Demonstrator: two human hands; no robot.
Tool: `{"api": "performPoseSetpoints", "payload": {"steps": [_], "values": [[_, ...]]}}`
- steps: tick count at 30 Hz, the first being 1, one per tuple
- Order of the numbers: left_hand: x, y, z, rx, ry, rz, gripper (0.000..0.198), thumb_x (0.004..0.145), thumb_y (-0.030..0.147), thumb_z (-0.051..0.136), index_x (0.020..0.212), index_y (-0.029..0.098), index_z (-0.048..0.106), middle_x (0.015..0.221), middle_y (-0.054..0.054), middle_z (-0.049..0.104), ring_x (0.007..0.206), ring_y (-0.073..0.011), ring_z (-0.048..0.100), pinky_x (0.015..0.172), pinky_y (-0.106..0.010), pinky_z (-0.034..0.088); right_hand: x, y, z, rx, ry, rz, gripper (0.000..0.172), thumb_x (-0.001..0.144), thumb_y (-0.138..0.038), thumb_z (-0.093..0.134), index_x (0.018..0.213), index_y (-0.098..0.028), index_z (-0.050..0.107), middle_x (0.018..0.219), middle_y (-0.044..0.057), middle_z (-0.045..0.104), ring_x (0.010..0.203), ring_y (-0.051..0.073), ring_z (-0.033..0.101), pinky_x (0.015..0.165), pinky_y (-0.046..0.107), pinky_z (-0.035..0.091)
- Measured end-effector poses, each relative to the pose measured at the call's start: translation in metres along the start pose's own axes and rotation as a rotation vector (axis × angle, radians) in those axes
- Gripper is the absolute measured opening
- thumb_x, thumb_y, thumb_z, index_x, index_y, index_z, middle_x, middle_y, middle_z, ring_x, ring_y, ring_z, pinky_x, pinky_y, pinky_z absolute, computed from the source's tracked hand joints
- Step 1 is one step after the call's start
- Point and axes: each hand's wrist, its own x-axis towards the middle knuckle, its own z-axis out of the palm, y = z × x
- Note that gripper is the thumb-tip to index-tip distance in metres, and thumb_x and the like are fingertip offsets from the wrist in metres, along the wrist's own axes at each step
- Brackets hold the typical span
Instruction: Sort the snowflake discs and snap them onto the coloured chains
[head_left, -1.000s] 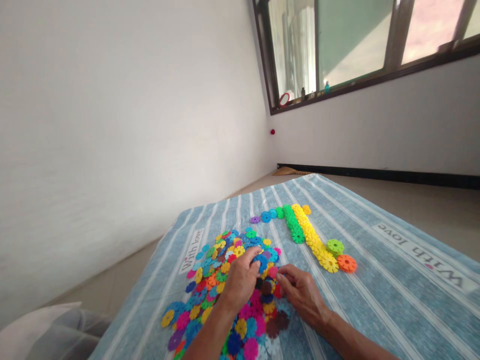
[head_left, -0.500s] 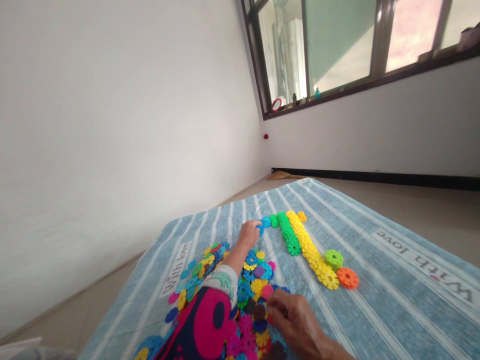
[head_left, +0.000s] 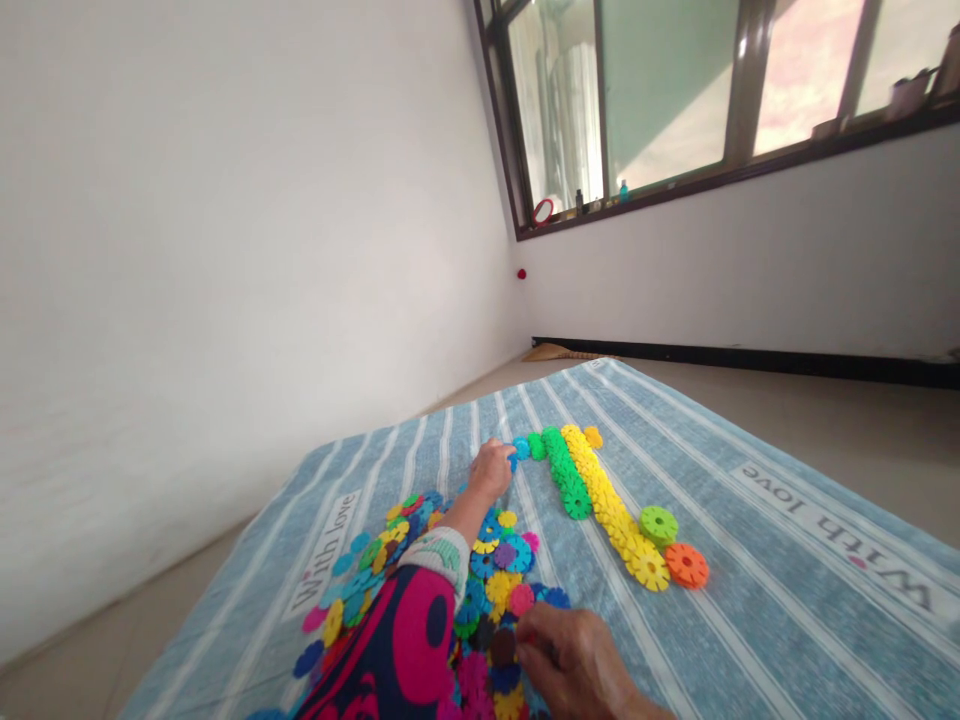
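My left hand (head_left: 491, 468) reaches far forward with its fingers curled on a blue flower-shaped disc (head_left: 519, 449), right beside another blue disc and the green end of the rows. Two long rows of overlapping discs, one green (head_left: 565, 470) and one yellow (head_left: 609, 498), run diagonally on the blanket. A green disc (head_left: 658, 524) and an orange disc (head_left: 686, 565) lie at their near end. My right hand (head_left: 577, 658) rests low in the view, fingers bent over the edge of a pile of mixed coloured discs (head_left: 420, 570); what it holds is unclear.
A blue striped blanket (head_left: 750, 600) printed "With love" covers the floor. White walls stand left and ahead. A window ledge (head_left: 577, 205) carries small bottles and a red round object. Bare tan floor (head_left: 847, 410) lies beyond the blanket.
My left hand left the pile and stretched forward to the far end of the rows with a blue disc. My right hand stayed at the pile. The view tilted.
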Motion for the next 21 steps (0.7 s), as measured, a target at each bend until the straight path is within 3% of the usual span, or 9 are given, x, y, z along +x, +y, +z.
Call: {"api": "performPoseSetpoints", "payload": {"steps": [9, 21], "values": [[-0.006, 0.003, -0.005, 0.094, 0.025, 0.005, 0.032, 0.076, 0.010, 0.052, 0.101, 0.020, 0.069, 0.112, -0.006, 0.063, 0.109, -0.0206, 0.054, 0.095, -0.029, 0.042, -0.001, 0.002, 0.002, 0.008, 0.027, -0.036, 0.022, 0.078, -0.015, 0.052, 0.084, -0.021, 0.072, 0.067, -0.002, 0.069, 0.060, 0.011, 0.061, 0.057, 0.018, 0.039], [-0.018, 0.013, -0.002, 0.203, 0.045, -0.092, 0.018, 0.077, 0.017, 0.055, 0.092, 0.021, 0.066, 0.102, -0.007, 0.064, 0.105, -0.0232, 0.057, 0.087, -0.031, 0.045, 0.001, 0.003, 0.002, -0.014, 0.018, -0.014, 0.021, 0.076, -0.015, 0.053, 0.084, -0.021, 0.072, 0.066, -0.002, 0.068, 0.058, 0.011, 0.059, 0.056, 0.019, 0.036]]}}
